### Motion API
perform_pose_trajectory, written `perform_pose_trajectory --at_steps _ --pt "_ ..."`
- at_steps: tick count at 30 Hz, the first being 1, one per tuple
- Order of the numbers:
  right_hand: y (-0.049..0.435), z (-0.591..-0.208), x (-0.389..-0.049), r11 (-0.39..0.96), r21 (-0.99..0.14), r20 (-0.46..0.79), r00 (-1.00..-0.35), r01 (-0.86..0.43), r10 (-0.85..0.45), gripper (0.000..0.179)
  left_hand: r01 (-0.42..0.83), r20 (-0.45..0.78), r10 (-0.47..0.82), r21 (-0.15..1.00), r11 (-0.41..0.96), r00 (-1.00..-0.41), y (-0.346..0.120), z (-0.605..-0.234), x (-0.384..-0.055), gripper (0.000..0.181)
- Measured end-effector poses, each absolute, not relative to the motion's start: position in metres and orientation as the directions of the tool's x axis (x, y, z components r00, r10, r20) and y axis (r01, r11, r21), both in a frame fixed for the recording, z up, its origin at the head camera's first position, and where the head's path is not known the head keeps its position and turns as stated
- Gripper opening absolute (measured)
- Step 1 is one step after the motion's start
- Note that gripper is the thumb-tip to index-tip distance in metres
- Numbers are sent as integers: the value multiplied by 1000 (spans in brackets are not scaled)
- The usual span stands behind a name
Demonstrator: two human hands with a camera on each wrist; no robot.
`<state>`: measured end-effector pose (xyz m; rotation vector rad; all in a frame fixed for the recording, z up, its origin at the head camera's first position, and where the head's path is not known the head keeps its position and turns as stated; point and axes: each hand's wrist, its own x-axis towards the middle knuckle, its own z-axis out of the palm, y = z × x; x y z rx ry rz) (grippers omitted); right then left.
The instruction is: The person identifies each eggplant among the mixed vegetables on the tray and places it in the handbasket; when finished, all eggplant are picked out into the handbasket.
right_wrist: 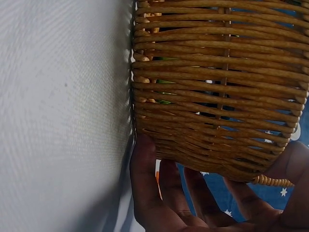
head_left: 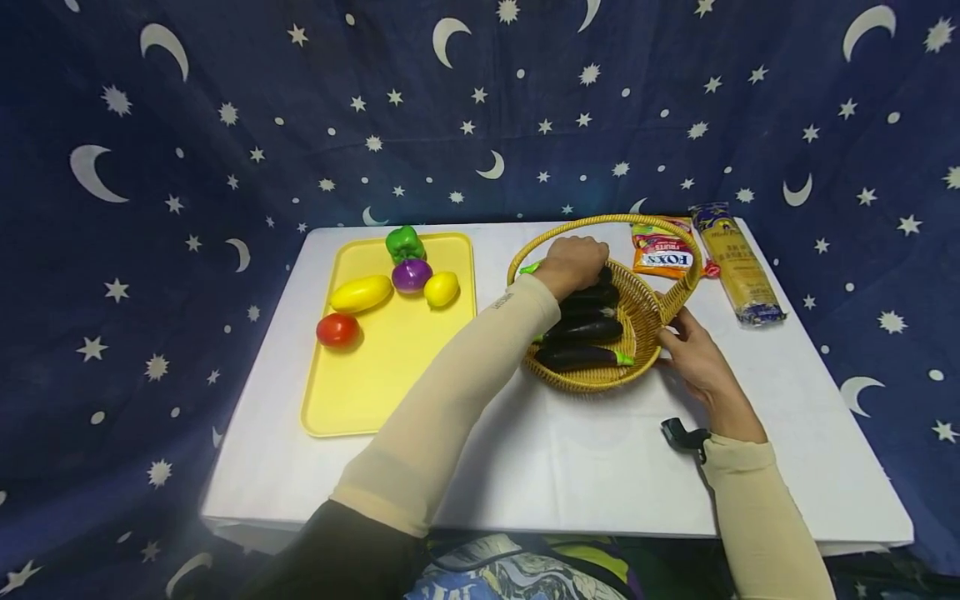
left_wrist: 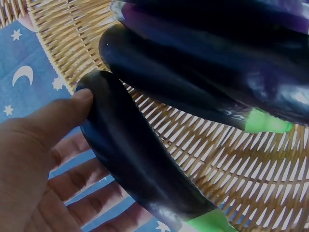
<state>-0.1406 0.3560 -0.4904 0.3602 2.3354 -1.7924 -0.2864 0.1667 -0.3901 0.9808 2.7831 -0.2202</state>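
Observation:
A wicker basket (head_left: pixel 645 317) with a tall hooped handle stands on the white table, holding several dark eggplants (head_left: pixel 583 331) with green stem ends. My left hand (head_left: pixel 576 263) reaches over its far left part. In the left wrist view, that hand grips one eggplant (left_wrist: pixel 130 145), thumb pressed on its rounded end and fingers behind it; the other eggplants lie beside it. My right hand (head_left: pixel 697 358) holds the basket's right side near the handle's foot. The right wrist view shows its fingers (right_wrist: pixel 145 169) against the woven outer wall, with the thumb up toward the rim.
On the left, a yellow tray (head_left: pixel 390 367) bears a tomato (head_left: pixel 339 332), a long yellow fruit (head_left: pixel 362 294), a purple onion-like vegetable (head_left: pixel 412 276), a lemon (head_left: pixel 442 288) and a green pepper (head_left: pixel 405 244). Behind the basket lie a candy bag (head_left: pixel 663 254) and a pasta packet (head_left: pixel 737 265).

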Motion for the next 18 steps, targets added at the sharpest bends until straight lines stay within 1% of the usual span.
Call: perform_pose_trajectory --at_steps 5,10,14,18 --pt "355 -491 -140 248 -923 -282 -956 294 86 67 649 -196 629 -51 759 -752 168 -391 -285 25" --pt "353 -491 -140 233 -925 -287 -954 299 84 67 657 -207 643 3 754 -737 170 -392 -283 28" --pt "351 -490 -140 209 -927 -297 -950 311 93 68 627 -222 622 57 777 -751 170 -394 -283 32" --pt "352 -489 -141 218 -926 -293 -951 308 101 68 589 -220 592 89 803 -775 167 -396 -285 35"
